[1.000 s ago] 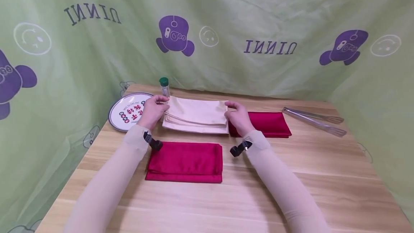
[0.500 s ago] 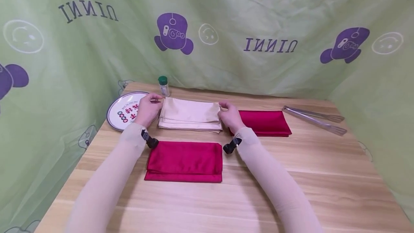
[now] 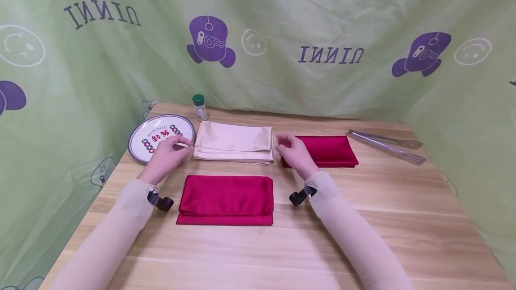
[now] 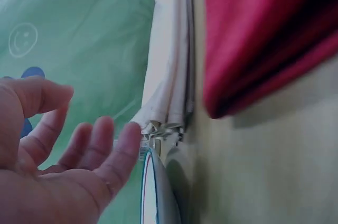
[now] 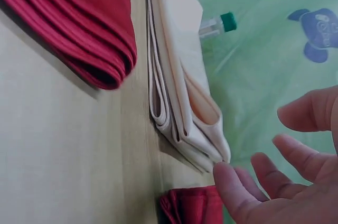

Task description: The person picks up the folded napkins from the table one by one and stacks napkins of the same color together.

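Observation:
A folded cream cloth [image 3: 234, 140] lies flat at the back middle of the table, its stacked layers showing edge-on in both wrist views. My left hand [image 3: 167, 158] hovers beside its left end, over the near edge of the plate [image 3: 139, 151], with fingers loosely bent and nothing in them. Off the cloth's right end is my right hand [image 3: 296, 153], relaxed, the thumb apart from the fingers in the right wrist view. Behind that hand a folded dark red cloth [image 3: 332, 151] is partly hidden. Nearer the front lies a folded crimson cloth [image 3: 225, 198].
A small green-capped shaker bottle [image 3: 199, 107] stands behind the plate. Metal tongs [image 3: 387, 147] lie at the back right of the wooden table [image 3: 225, 258]. A green printed curtain [image 3: 282, 8] hangs round the back and sides.
Both hands have let go of the cream cloth. It shifted slightly left and settled flat; the left hand has since drawn back left and nearer, the right hand a little to the right.

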`<state>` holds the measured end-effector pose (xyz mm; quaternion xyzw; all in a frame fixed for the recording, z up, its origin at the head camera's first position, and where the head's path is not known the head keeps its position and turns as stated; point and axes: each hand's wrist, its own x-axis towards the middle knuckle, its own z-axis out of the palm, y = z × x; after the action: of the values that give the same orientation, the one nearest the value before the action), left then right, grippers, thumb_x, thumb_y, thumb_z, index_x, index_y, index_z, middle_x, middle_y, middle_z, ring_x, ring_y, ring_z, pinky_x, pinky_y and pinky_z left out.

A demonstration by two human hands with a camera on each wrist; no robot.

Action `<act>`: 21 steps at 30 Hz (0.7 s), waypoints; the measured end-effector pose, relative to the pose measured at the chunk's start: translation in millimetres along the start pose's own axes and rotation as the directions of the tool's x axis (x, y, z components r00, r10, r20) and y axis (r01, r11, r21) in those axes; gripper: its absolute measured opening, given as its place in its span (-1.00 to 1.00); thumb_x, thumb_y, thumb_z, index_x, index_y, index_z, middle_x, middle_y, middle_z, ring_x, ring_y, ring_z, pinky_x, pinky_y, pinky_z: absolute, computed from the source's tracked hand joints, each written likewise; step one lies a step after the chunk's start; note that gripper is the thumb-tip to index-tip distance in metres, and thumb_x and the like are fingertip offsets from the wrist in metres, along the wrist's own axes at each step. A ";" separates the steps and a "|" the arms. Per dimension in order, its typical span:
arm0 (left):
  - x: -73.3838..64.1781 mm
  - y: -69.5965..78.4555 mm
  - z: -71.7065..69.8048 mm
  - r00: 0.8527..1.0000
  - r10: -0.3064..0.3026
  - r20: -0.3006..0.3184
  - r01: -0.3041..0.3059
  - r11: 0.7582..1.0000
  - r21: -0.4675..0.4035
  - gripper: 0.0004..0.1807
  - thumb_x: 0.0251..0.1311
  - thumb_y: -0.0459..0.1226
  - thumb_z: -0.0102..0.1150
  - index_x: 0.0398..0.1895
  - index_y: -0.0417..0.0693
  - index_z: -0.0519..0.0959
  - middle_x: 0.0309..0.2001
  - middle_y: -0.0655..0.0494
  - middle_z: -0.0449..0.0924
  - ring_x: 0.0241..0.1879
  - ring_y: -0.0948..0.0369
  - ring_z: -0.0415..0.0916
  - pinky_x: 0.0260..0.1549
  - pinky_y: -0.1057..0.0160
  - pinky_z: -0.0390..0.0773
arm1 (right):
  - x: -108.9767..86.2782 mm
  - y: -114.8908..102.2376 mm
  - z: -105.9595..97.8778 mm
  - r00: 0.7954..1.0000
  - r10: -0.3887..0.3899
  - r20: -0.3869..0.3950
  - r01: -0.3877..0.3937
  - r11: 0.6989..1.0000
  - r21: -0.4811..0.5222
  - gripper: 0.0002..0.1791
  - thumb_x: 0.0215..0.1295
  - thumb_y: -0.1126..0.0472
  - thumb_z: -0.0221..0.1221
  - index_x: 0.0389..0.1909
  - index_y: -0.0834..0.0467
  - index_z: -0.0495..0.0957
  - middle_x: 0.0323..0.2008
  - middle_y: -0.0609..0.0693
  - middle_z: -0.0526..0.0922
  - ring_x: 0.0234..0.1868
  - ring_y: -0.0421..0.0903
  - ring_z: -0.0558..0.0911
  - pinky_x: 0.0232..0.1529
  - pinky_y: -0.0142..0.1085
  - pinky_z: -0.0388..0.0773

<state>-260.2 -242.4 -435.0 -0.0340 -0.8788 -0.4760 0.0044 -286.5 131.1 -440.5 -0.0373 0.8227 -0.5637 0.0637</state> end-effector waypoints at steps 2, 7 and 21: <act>-10.2 -4.3 0.8 0.999 0.013 0.030 -0.014 0.999 0.036 -0.74 0.31 -0.21 0.19 -0.06 -0.21 0.57 -0.15 -0.09 0.57 -0.19 0.08 0.46 -0.23 0.19 0.46 | -10.5 2.4 -1.2 1.000 -0.003 0.026 0.003 1.000 -0.008 -0.53 0.35 0.25 0.14 0.26 0.26 0.42 0.19 0.19 0.49 0.10 0.04 0.51 0.11 -0.09 0.48; -36.5 -15.4 3.3 0.997 0.006 0.072 -0.019 0.985 0.172 -0.70 0.35 -0.19 0.14 -0.01 -0.25 0.55 -0.06 -0.17 0.58 -0.08 -0.03 0.51 -0.07 0.00 0.50 | -44.9 8.8 5.1 0.992 0.002 0.127 0.021 0.983 -0.183 -0.51 0.34 0.17 0.20 0.28 0.16 0.43 0.17 0.11 0.53 0.14 0.04 0.52 0.15 -0.03 0.46; -106.4 -2.7 34.4 0.988 0.009 0.155 -0.082 0.879 0.471 -0.44 0.28 -0.09 0.18 0.28 -0.17 0.47 0.26 -0.49 0.31 0.27 -0.44 0.13 0.09 -0.50 0.12 | -118.7 15.0 31.2 0.947 -0.072 0.314 0.248 0.786 -0.567 -0.36 0.25 -0.02 0.22 0.35 0.08 0.41 0.39 0.30 0.27 0.43 0.25 0.15 0.41 0.16 -0.10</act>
<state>-153.3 -221.0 -460.3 -0.0878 -0.9655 -0.2417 -0.0418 -164.4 123.6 -458.2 -0.2039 0.9349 -0.2673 0.1140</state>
